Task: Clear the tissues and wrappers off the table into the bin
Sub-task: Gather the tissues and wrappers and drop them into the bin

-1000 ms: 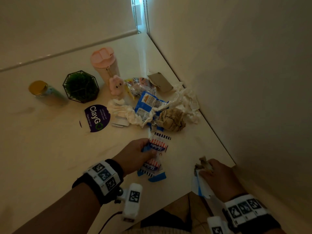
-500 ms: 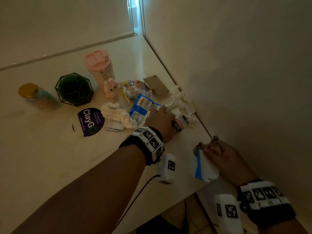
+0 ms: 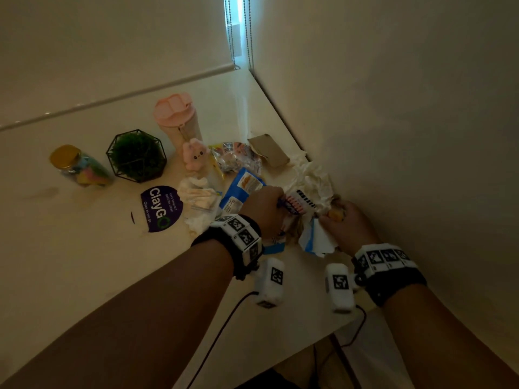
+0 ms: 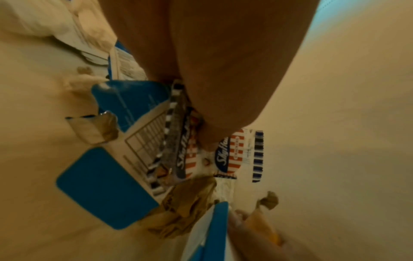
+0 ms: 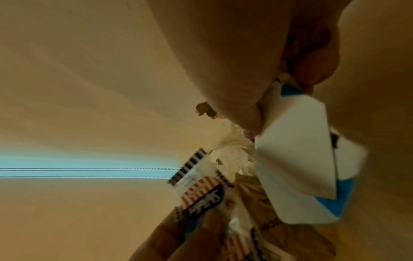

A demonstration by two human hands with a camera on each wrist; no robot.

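Observation:
My left hand grips a bunch of red-striped cracker wrappers, seen close in the left wrist view with a blue and white wrapper under them. Close beside it my right hand holds a white and blue wrapper plus brown scraps. Both hands are over the litter pile near the wall: a crumpled white tissue, another tissue, a blue snack wrapper, a clear printed wrapper and a brown paper piece. No bin is in view.
On the cream table stand a pink tumbler with a pink plush charm, a potted plant in a black wire frame, a gold-lidded jar and a purple ClayGo sticker. A wall bounds the right side.
My left hand carried the striped wrappers from the near table up into the pile. My right hand rose from the table's edge, with its wrapper, to beside the left hand.

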